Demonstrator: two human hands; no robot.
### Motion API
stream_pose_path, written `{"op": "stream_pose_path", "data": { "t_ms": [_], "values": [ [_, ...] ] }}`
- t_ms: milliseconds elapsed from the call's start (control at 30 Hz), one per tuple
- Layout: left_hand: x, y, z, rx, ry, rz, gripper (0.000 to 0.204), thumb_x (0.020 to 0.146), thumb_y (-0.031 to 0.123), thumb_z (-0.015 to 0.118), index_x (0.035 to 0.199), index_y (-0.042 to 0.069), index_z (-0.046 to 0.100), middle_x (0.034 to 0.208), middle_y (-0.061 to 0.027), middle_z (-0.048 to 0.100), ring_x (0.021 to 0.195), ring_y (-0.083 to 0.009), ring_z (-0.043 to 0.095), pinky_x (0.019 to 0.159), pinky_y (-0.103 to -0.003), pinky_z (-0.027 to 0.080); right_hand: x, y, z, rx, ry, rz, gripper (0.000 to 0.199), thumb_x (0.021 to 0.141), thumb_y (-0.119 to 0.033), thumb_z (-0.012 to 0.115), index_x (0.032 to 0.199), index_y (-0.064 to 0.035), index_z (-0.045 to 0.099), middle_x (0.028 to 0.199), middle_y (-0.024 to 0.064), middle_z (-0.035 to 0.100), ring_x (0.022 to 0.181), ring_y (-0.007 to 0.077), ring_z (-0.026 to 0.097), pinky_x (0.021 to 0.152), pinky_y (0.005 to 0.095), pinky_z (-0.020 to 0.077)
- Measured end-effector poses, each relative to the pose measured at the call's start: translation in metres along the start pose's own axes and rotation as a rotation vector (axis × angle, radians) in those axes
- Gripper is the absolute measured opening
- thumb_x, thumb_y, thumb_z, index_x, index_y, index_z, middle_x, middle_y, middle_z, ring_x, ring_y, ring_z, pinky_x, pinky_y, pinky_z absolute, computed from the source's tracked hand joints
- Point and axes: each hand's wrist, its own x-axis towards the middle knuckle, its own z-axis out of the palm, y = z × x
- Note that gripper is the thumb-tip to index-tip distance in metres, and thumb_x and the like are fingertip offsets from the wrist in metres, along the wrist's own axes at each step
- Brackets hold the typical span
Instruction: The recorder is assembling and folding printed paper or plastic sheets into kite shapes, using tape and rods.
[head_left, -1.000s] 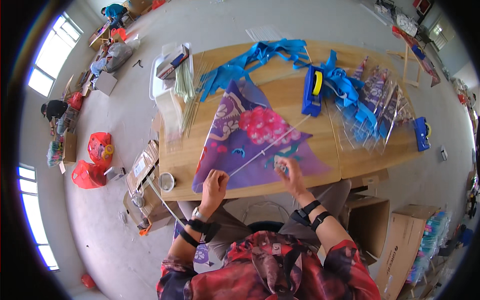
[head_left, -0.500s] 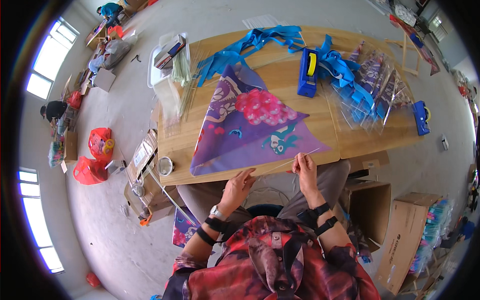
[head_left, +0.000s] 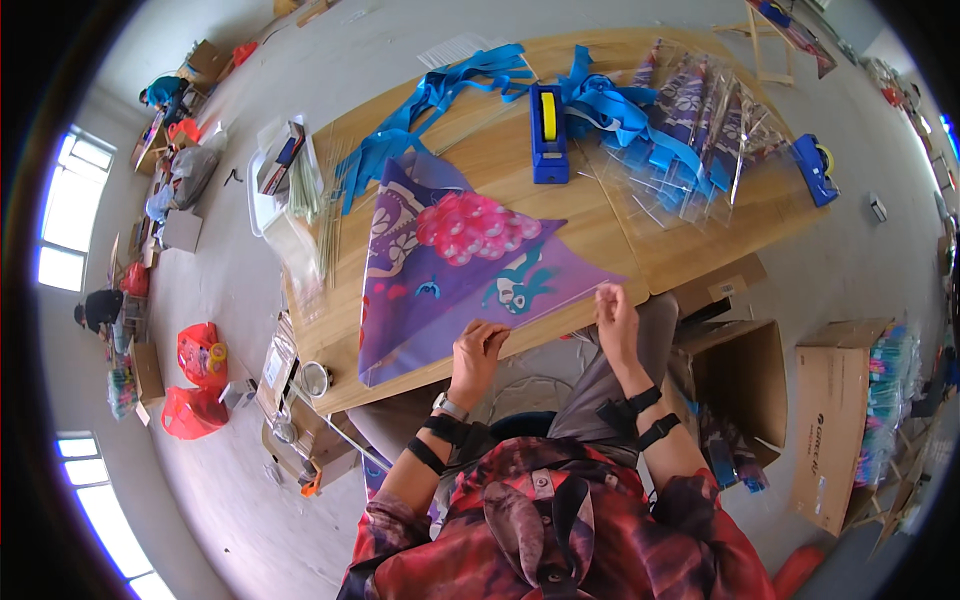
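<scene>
A purple printed fabric piece (head_left: 400, 320), roughly triangular with a pink cluster and teal figure, lies on the wooden table (head_left: 330, 345) in front of me. Along its near right edge runs a thin pale rod (head_left: 563, 304), spanning the gap between my hands. My right hand (head_left: 616, 318) pinches around the rod's right end, by the fabric's pointed corner. At the other end, my left hand (head_left: 478, 355) has its fingertips drawn together at the near edge, closed on the rod as far as I can see. The fingers partly hide both ends.
Blue ribbons (head_left: 425, 110), a blue tape dispenser (head_left: 549, 140) and clear-wrapped printed pieces (head_left: 700, 130) sit at the back. A second dispenser (head_left: 815, 170) stands far right. A white tray (head_left: 262, 205) with thin sticks and a round tin (head_left: 315, 378) are left. Cardboard boxes (head_left: 835, 425) stand right.
The rod has come down from a slant above the table edge to lie along the fabric's edge. My left hand's fingers have closed together. The view has turned slightly.
</scene>
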Motion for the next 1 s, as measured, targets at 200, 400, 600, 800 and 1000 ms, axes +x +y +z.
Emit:
{"op": "stream_pose_path", "data": {
  "t_ms": [200, 400, 600, 800, 1000],
  "values": [
    [0.015, -0.011, 0.012, 0.067, 0.069, 0.154, 0.01, 0.09, 0.002, 0.072, 0.1, 0.002, 0.074, 0.092, -0.0142, 0.068, 0.075, -0.0309, 0.067, 0.068, -0.037, 0.054, 0.024, 0.012, -0.031, -0.276, 0.038, -0.188, 0.021, 0.097, 0.006, 0.056, 0.116, -0.0015, 0.059, 0.122, 0.0193, 0.06, 0.108, 0.039, 0.06, 0.09, 0.0459, 0.0502],
    [0.017, -0.01, 0.012, 0.097, 0.049, 0.136, 0.008, 0.092, 0.004, 0.071, 0.1, 0.004, 0.074, 0.092, -0.013, 0.067, 0.075, -0.0303, 0.066, 0.069, -0.038, 0.053, 0.026, 0.018, -0.035, -0.417, -0.051, -0.315, 0.037, 0.087, 0.011, 0.059, 0.122, -0.0007, 0.061, 0.127, 0.0142, 0.059, 0.119, 0.0368, 0.057, 0.102, 0.0449, 0.0476],
    [0.018, -0.015, 0.014, 0.124, 0.059, 0.175, 0.011, 0.089, -0.002, 0.072, 0.1, 0.001, 0.074, 0.091, -0.0127, 0.068, 0.073, -0.0255, 0.066, 0.067, -0.033, 0.052, 0.024, 0.015, -0.034, -0.442, -0.088, -0.337, 0.038, 0.087, 0.011, 0.058, 0.122, -0.0014, 0.063, 0.124, 0.0144, 0.061, 0.117, 0.0372, 0.057, 0.104, 0.046, 0.046],
    [0.018, -0.015, 0.015, 0.116, 0.033, 0.143, 0.008, 0.092, 0.005, 0.07, 0.1, 0.003, 0.073, 0.092, -0.0133, 0.067, 0.08, -0.0324, 0.067, 0.072, -0.039, 0.053, 0.023, 0.018, -0.034, -0.511, -0.122, -0.351, 0.04, 0.085, 0.007, 0.061, 0.125, -0.0001, 0.064, 0.128, 0.0111, 0.059, 0.122, 0.0333, 0.055, 0.107, 0.0454, 0.0431],
    [0.018, -0.011, 0.016, 0.134, 0.017, 0.098, 0.008, 0.092, 0.004, 0.069, 0.099, 0.002, 0.073, 0.092, -0.0134, 0.067, 0.081, -0.0328, 0.067, 0.073, -0.04, 0.053, 0.02, 0.021, -0.037, -0.592, -0.189, -0.397, 0.043, 0.087, 0.004, 0.06, 0.129, -0.0014, 0.064, 0.132, 0.0106, 0.06, 0.126, 0.0319, 0.054, 0.109, 0.0464, 0.0411]
  ]
}}
